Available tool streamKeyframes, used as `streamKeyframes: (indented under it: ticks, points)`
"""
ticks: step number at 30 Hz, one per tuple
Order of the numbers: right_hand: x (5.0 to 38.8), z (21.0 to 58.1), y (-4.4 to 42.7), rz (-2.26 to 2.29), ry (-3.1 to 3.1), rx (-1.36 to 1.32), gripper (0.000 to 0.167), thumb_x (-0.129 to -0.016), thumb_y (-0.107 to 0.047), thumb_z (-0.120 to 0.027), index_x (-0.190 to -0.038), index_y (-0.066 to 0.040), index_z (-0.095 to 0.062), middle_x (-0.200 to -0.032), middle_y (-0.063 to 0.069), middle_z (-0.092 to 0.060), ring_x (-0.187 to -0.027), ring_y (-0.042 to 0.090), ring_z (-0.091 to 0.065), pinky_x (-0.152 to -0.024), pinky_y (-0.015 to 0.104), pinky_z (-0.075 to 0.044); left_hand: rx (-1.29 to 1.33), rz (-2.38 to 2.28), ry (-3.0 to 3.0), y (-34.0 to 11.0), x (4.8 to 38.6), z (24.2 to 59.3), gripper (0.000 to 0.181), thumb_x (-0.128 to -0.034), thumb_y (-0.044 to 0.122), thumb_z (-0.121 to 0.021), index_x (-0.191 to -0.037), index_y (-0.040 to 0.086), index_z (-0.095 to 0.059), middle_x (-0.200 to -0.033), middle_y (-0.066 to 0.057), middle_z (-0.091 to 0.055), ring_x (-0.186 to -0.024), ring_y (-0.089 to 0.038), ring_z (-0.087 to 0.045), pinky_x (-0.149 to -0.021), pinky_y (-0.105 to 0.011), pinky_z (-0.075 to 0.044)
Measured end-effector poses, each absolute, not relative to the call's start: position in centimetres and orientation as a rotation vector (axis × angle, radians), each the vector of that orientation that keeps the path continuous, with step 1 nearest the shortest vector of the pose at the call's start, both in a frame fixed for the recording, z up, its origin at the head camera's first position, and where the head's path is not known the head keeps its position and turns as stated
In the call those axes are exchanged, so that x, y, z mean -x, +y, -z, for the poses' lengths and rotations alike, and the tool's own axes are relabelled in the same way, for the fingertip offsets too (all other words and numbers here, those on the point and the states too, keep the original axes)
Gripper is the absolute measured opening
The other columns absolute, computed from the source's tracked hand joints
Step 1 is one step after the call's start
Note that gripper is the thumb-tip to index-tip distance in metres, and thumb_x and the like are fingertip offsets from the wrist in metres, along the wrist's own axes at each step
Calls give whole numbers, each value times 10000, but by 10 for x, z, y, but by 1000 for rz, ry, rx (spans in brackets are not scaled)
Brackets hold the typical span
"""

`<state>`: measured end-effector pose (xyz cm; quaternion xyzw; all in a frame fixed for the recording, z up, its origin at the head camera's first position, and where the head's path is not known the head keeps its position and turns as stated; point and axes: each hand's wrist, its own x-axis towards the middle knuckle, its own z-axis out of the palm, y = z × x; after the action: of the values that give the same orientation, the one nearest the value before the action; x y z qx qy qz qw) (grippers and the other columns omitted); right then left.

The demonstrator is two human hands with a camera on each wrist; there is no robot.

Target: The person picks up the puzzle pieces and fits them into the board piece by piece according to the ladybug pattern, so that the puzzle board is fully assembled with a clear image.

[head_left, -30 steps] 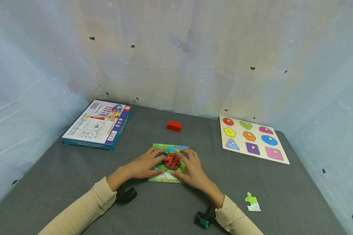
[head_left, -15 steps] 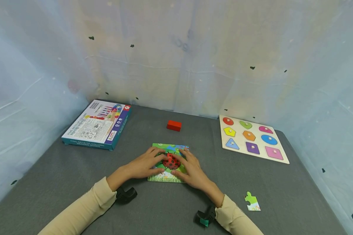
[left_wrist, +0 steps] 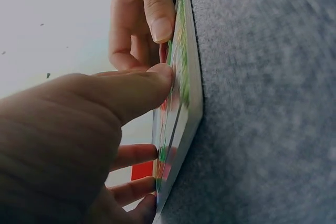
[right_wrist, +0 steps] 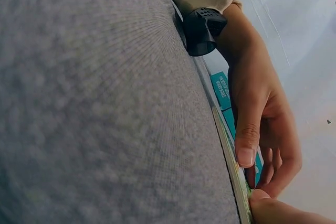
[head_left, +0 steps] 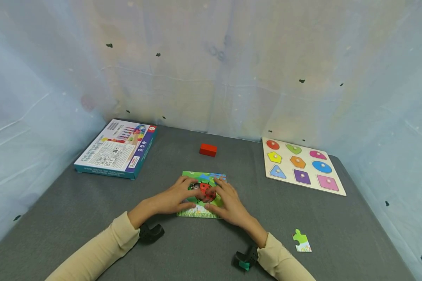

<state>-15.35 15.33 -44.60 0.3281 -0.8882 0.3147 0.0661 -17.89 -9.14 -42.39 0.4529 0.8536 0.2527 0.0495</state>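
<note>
A ladybug jigsaw puzzle [head_left: 198, 212] with a green grassy picture lies flat at the middle of the table. On its left part rests my left hand [head_left: 174, 198], fingers spread and slightly bent, the thumb toward the near edge. My right hand [head_left: 230, 203] lies over the right part the same way, its index fingertip close to the left one above the red ladybug [head_left: 206, 192]. Both hands touch the puzzle with their fingertips, and the thumb [left_wrist: 157, 80] of the left hand presses its face. The hands hide both sides of the puzzle. A loose jigsaw piece [head_left: 302, 241], green and white, lies at the near right.
A red block [head_left: 208, 150] sits behind the puzzle. At the back left is a flat toy box [head_left: 114, 150]. A wooden knob-puzzle board [head_left: 290, 179] with coloured shapes lies at the back right. Pale sheeting [head_left: 211, 78] hangs behind the grey table.
My left index finger has shifted slightly down and right over the ladybug, toward the right index finger. The puzzle and the other objects stay where they were.
</note>
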Motion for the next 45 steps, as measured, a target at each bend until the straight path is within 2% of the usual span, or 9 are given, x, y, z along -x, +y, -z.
streamKeyframes:
  ticks: [4,8,22,35,42,45]
  points:
    - [154,446,154,-1073,-2625,-998,222,-819,-274,-720,-956,-135,-615,-1424,211,-378,-1367,412,-210,-1040,635,-135,-1407,-764,2606,-91,178,424,219,-897,245,-632,-1113,221,-605,-1375,-182,-385,-1276,-368,-271,-952,-552,-355]
    - [156,446,156,-1103,-2611,-1004,179,-797,-254,-744,-886,-142,-636,-1418,226,-383,-1363,420,-215,-1036,637,-155,-1431,-782,2600,-91,179,423,172,-895,252,-634,-1062,212,-620,-1366,-184,-390,-1265,-371,-274,-951,-553,-355]
    - [157,442,158,-1037,-2678,-1021,124,-827,-284,-710,-888,-177,-711,-1441,205,-356,-1373,405,-194,-1064,596,-159,-1388,-859,2529,-94,184,419,173,-874,233,-658,-1034,191,-711,-1352,-175,-424,-1256,-363,-286,-968,-563,-323]
    - [154,443,161,-925,-2629,-1114,140,-847,-260,-685,-916,-154,-743,-1385,220,-426,-1352,432,-226,-1042,614,-194,-1306,-808,2524,-93,183,416,199,-869,271,-666,-1040,195,-733,-1372,-144,-410,-1272,-337,-271,-992,-542,-313]
    - [154,444,159,-915,-2582,-1154,82,-851,-254,-681,-889,-183,-665,-1400,223,-412,-1346,443,-234,-1030,641,-172,-1343,-807,2556,-92,182,418,150,-846,270,-685,-957,201,-759,-1359,-144,-428,-1270,-340,-273,-987,-539,-315]
    - [154,446,158,-939,-2588,-1143,138,-861,-264,-671,-958,-172,-640,-1416,200,-404,-1357,428,-222,-1037,642,-140,-1340,-799,2579,-91,183,419,170,-833,275,-698,-981,212,-754,-1356,-136,-441,-1266,-336,-290,-987,-532,-322]
